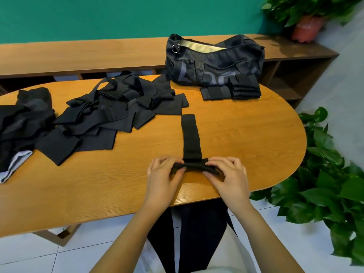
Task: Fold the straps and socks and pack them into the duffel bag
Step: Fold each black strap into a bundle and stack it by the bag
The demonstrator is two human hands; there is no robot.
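A long black strap (191, 136) lies flat on the wooden table (246, 138), running away from me. Its near end is rolled into a fold, pinched from the left by my left hand (163, 174) and from the right by my right hand (226, 174). A loose heap of black straps and socks (110, 113) covers the table's left half. A dark duffel bag (214, 60) stands at the far side with its zip open and pale lining showing. A stack of folded black pieces (232, 89) rests just in front of the bag.
A long wooden bench (78, 54) runs behind the table against a green wall. Leafy plants (331, 184) crowd the floor at the table's right end. A potted plant (307, 20) stands at the far right.
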